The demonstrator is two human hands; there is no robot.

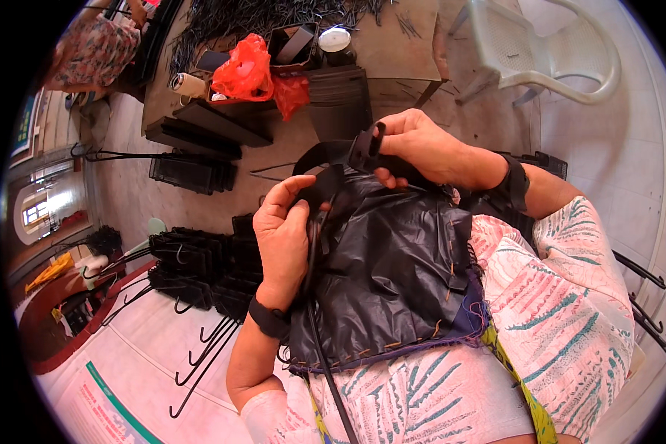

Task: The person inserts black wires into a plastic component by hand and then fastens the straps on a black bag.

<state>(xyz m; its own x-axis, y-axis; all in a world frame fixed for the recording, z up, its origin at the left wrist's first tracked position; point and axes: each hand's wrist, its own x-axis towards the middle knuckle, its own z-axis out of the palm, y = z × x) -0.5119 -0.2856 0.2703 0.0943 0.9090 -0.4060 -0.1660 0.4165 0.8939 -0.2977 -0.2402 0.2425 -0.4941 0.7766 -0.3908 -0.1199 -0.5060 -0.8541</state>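
My left hand (283, 237) is closed, thumb against fingers, on a black strip (324, 185) just above my lap. A thin black rod (320, 333) runs down from beside this hand across my lap. To the upper right, my right hand (429, 148) pinches a small dark flat piece (362, 150) with what look like holes in it. The two held pieces are close together; whether they join is hard to make out against the black behind. A black plastic apron (392, 274) with orange stitching covers my lap under both hands.
Ahead stands a table (399, 55) with a heap of thin black strips (237, 18), a red plastic bag (246, 70) and a jar (337, 46). Black hooked frames (192, 259) pile at my left. A white chair (547, 55) stands far right; another person (96, 48) is far left.
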